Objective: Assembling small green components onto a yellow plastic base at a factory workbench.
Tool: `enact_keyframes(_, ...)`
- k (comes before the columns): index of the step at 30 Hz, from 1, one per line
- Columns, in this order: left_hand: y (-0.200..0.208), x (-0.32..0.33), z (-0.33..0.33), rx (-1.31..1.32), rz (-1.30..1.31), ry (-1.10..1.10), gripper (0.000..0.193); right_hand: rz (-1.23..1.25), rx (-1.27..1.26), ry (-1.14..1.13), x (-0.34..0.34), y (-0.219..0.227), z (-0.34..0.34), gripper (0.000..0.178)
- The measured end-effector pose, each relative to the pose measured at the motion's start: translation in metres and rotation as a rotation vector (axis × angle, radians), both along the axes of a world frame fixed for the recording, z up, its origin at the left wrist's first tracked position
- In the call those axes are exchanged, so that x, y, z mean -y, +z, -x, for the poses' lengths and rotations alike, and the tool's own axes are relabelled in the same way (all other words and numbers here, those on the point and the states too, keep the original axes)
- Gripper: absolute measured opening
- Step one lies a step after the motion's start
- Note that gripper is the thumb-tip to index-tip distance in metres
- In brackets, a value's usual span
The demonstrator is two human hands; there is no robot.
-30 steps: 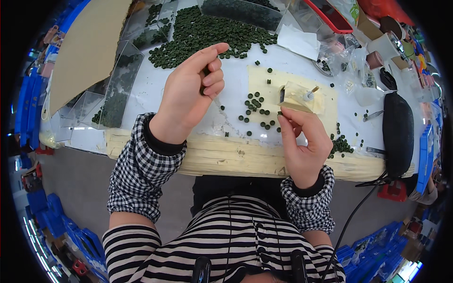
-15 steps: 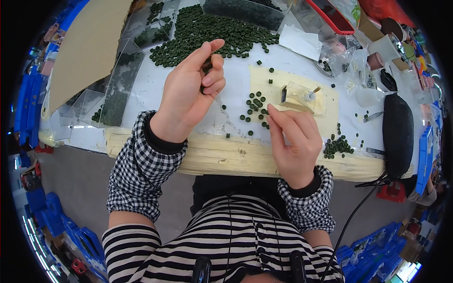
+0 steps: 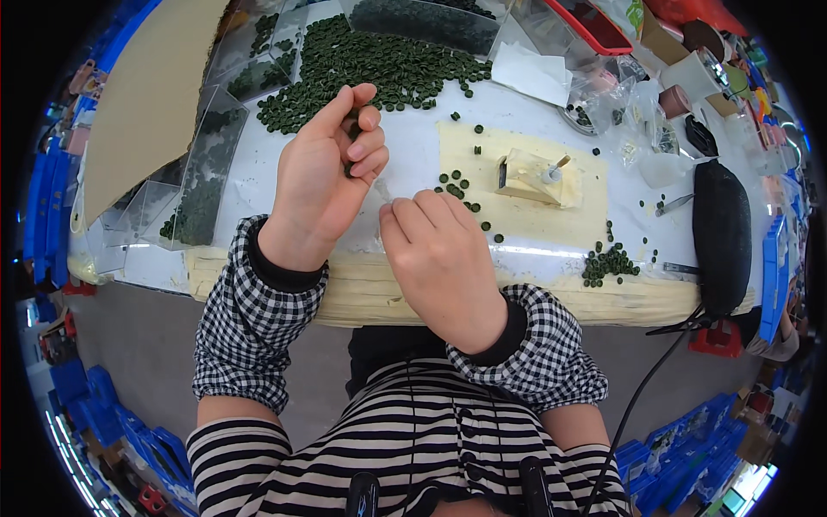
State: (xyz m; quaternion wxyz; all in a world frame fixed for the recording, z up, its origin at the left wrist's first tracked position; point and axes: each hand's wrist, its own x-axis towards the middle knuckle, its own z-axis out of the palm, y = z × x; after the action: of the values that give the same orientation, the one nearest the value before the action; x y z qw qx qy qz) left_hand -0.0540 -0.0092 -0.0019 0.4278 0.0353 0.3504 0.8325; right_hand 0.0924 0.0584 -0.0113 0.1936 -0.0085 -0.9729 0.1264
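Note:
My left hand point(image 3: 320, 177) is raised over the table with its fingers curled in. Small dark green round pieces point(image 3: 351, 131) show between the thumb and fingers. Close to its right, my right hand point(image 3: 444, 263) is palm down, thumb and fingertips pinched together; what they hold, if anything, is hidden. A thin pale, see-through bit point(image 3: 382, 189) shows just beyond those fingertips. Right of my right hand, several loose green pieces point(image 3: 454, 183) lie on and beside a cream sheet point(image 3: 517, 226). On that sheet stands a cream taped block point(image 3: 538, 179) with a small upright peg.
At the back is a big heap of green pieces point(image 3: 362, 65), beside clear plastic trays point(image 3: 211, 177) and a cardboard sheet point(image 3: 146, 103). On the right are a small pile point(image 3: 610, 264), a black pouch point(image 3: 722, 241), tweezers point(image 3: 674, 204), white paper point(image 3: 531, 73) and a red-cased phone point(image 3: 594, 26).
My right hand has moved left from the loose pieces to beside my left hand, still pinched. Fewer loose pieces show there, some possibly behind the hand. The view has shifted slightly.

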Motion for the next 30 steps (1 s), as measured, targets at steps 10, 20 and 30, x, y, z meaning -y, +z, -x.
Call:
enact_keyframes(10,0.012,-0.005,-0.025,-0.174,0.168,-0.380,0.025,0.863,-0.330,-0.116,-0.047,0.019,-0.028,0.011)
enact_keyframes(20,0.005,-0.004,-0.043,-0.128,-0.019,-0.596,0.021,0.891,-0.454,-0.106,-0.054,0.014,-0.030,0.017)
enact_keyframes(30,0.005,-0.006,-0.043,-0.128,0.064,-0.526,0.018,0.771,-0.484,-0.119,-0.054,0.013,-0.032,0.023)
